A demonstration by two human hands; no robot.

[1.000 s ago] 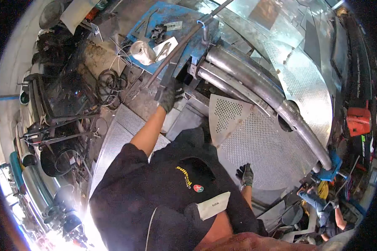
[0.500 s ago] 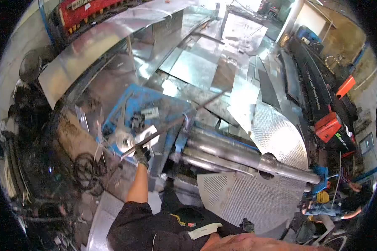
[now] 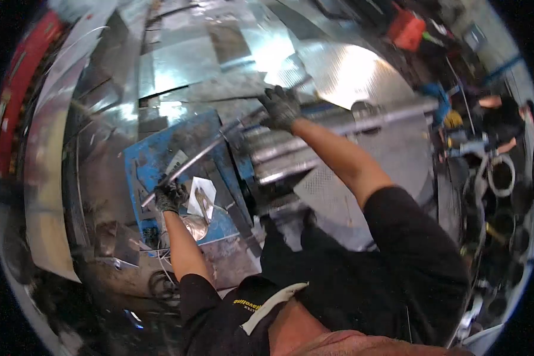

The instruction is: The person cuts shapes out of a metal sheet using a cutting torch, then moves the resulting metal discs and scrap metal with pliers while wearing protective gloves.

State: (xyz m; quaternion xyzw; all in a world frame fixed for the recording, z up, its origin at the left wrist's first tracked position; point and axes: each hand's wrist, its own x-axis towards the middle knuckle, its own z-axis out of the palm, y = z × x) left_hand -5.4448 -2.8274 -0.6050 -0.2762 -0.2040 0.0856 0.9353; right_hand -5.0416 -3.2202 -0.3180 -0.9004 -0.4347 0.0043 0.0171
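A long, thin metal bar (image 3: 199, 159) runs diagonally over a blue-topped work surface (image 3: 154, 141) toward thick metal rollers (image 3: 338, 129). Near its lower end, my left hand (image 3: 169, 196), in a dark glove, is closed around it. Farther up, my right hand (image 3: 280, 109), also gloved, lies over the bar at the rollers' end with its fingers curled on it; blur hides part of this grip. Beside the left hand, a white sheet (image 3: 203, 196) with a tool on it rests on the blue top, close to a shiny round metal piece (image 3: 194, 226).
Flat metal sheets (image 3: 181, 62) cover the area beyond the rollers. A rounded perforated sheet (image 3: 350, 74) lies behind them, and another perforated piece (image 3: 332, 193) is in front. Another person (image 3: 504, 121) is at the far right. A long metal panel (image 3: 47, 178) stands at left.
My right hand has come up from beside my body onto the bar. My left hand still holds the bar. The camera view has turned and shifted.
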